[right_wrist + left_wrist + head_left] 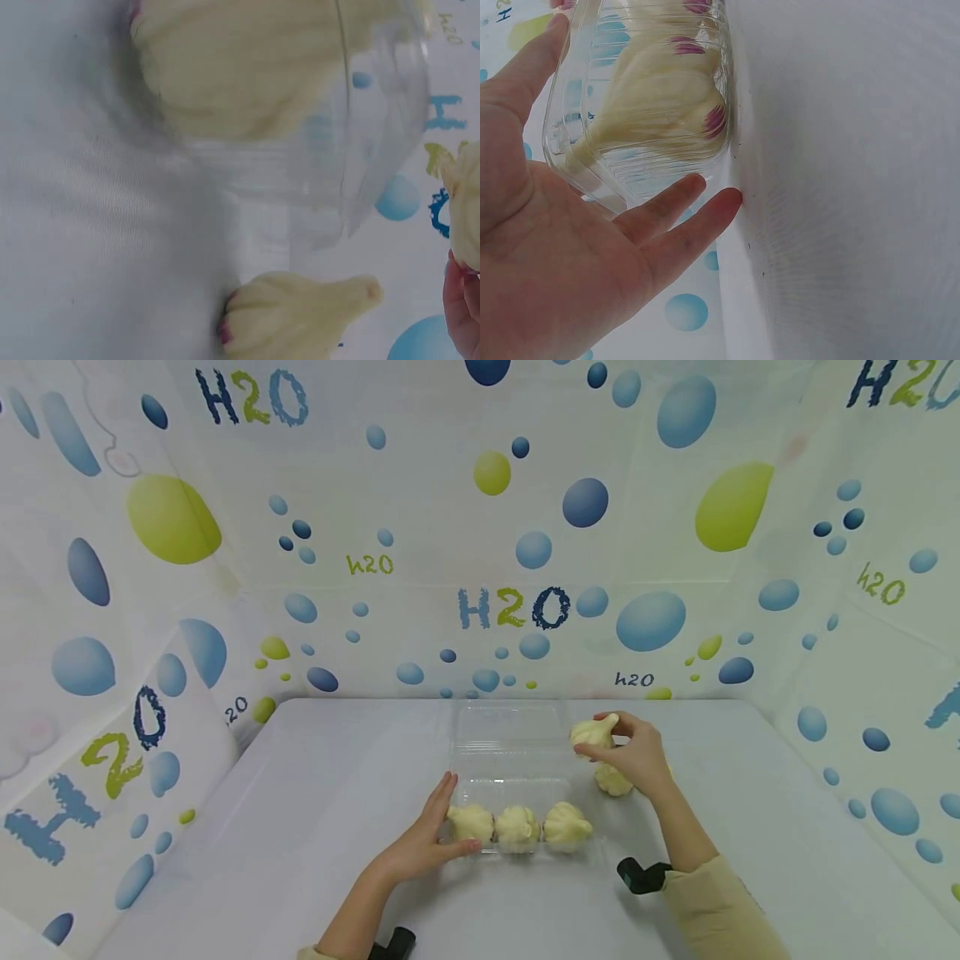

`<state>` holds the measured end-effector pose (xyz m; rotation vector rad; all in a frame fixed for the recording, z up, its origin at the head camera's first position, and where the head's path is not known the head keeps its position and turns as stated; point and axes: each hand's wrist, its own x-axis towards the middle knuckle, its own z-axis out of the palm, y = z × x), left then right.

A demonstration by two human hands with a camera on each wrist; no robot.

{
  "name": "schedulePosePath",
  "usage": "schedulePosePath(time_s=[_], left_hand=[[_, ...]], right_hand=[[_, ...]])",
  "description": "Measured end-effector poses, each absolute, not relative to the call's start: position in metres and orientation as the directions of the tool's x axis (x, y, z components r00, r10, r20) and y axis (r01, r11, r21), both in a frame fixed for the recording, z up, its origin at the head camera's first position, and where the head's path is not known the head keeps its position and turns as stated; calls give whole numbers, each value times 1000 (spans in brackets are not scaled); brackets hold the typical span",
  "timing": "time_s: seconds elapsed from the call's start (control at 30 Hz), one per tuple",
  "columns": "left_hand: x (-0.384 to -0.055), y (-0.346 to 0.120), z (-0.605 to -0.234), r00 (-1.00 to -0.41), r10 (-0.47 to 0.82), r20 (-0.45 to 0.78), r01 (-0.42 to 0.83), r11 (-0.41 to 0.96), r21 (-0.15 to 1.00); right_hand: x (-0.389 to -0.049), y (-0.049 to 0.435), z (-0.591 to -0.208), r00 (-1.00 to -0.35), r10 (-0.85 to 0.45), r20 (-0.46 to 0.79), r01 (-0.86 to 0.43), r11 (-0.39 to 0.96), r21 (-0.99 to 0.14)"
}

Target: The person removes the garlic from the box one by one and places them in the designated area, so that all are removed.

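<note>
A clear plastic clamshell box lies on the table with its lid folded back. Three garlic bulbs stand in a row in its front half: left bulb, middle bulb, right bulb. My left hand spans the box's left end, thumb along the front and fingers stretched towards the back; the left wrist view shows them spread beside the clear wall. Between thumb and fingertips, my right hand pinches another garlic bulb, raised right of the lid. Beneath that hand, one more bulb rests on the table.
The white table meets a patterned sheet with blue and green spots at the back and sides. Black wrist mounts sit at both forearms. The lid extends to near the table's far edge.
</note>
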<state>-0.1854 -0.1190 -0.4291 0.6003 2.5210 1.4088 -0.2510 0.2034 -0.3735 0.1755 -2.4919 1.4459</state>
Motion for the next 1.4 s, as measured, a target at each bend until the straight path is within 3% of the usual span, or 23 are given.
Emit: schedulePosePath(time_s=[1.1, 1.4], left_hand=[[-186, -119, -430, -898, 439, 31, 255, 463, 849], [-185, -120, -429, -899, 437, 32, 254, 458, 852]], right_hand=[[-244, 288, -378, -927, 178, 330, -153, 626, -765], [-268, 329, -413, -914, 254, 315, -93, 626, -775]])
